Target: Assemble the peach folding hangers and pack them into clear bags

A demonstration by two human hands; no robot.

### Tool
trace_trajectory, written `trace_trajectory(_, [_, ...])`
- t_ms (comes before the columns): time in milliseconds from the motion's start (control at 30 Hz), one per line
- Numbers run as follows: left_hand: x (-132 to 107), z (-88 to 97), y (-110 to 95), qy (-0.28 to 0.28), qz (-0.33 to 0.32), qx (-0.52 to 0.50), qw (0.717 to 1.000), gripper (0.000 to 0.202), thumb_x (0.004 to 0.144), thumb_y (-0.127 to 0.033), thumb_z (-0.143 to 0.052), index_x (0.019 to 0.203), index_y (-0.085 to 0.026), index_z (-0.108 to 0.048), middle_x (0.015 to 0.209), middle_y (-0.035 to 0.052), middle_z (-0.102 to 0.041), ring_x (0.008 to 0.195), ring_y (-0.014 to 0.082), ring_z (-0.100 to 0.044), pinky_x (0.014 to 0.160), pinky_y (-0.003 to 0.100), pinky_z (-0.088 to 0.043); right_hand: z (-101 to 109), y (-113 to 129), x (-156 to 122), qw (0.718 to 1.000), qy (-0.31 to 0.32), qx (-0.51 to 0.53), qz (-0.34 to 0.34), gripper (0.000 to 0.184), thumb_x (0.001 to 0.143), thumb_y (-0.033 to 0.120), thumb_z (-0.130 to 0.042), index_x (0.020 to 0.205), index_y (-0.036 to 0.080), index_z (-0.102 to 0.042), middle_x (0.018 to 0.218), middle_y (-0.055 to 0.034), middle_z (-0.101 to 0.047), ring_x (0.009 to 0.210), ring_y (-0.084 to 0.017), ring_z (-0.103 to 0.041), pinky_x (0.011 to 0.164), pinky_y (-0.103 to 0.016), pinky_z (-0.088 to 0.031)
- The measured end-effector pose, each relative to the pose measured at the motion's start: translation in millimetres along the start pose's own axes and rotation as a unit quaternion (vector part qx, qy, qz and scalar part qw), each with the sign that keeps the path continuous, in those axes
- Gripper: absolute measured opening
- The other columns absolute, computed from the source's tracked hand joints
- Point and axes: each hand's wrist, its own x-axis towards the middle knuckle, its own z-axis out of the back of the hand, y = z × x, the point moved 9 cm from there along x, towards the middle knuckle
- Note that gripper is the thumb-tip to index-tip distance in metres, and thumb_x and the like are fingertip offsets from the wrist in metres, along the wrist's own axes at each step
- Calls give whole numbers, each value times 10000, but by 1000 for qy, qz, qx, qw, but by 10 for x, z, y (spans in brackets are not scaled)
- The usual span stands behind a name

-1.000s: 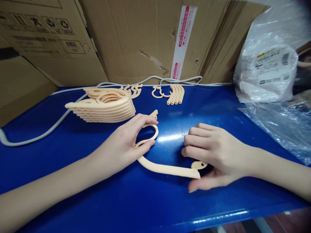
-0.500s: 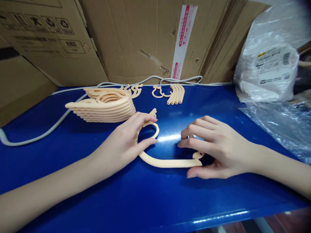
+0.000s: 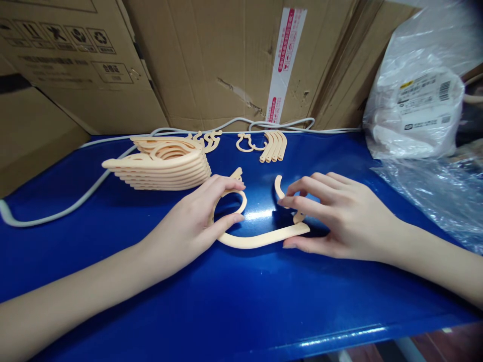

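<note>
My left hand point(image 3: 196, 213) is closed around a beige plastic hanger piece point(image 3: 260, 240), thumb and fingers on either side of its rounded loop. A long curved arm of this piece runs right toward my other hand. My right hand point(image 3: 324, 216) holds a small curved beige hook point(image 3: 278, 187) between its fingers, and its thumb lies under the free end of the long arm. The hook's lower end is close to that arm end; my fingers partly hide whether they touch. To the left, behind my left hand, stands a neat stack of beige hangers point(image 3: 166, 168).
Toward the back lie several S-shaped hooks point(image 3: 212, 141) and a row of short curved arms point(image 3: 274, 147). A pale cable point(image 3: 101, 177) crosses the blue table point(image 3: 226, 306). Cardboard boxes point(image 3: 211, 60) wall the back; a clear plastic bag point(image 3: 415, 110) sits at right.
The right end of the long arm has risen away from me. My right hand has shifted slightly forward and left, and the curved hook now shows beyond its fingertips. My left hand is nearly still.
</note>
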Motion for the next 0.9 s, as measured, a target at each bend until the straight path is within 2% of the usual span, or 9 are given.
trace_trajectory(300, [-20,-10,8,9,5,17,1000,331,1004,-332,-618,1309,-236,-533,1341,36,-662,1299,200,-618,1085,311,-509,-125,200,-29,982,49,178,47,305,1011,416,-600,1111,141,-686,1132,-119,-691,924,-203,-648,825,-340,-516])
trace_trajectory(533, [-17,-30,55,16,36,-12,999,310,998,-395,-613,1270,-259,-553,1310,27,-690,1282,228,-635,1080,366,-520,-138,379,-16,964,69,248,69,249,1013,372,-601,1078,146,-684,1117,-110,-686,965,-197,-640,827,-324,-517])
trace_trajectory(700, [-19,-36,82,19,54,-24,998,312,977,-395,-616,1255,-265,-560,1325,45,-689,1263,261,-648,1050,422,-538,-145,401,-8,955,73,281,58,286,998,341,-625,1174,121,-677,1152,-125,-685,983,-198,-653,859,-323,-536])
trace_trajectory(900, [-11,-42,109,20,67,-25,997,307,958,-401,-597,1228,-256,-584,1303,40,-695,1216,271,-667,1062,451,-510,-149,411,-10,945,87,313,50,249,989,301,-638,1168,132,-678,1179,-139,-679,1029,-197,-657,893,-315,-544])
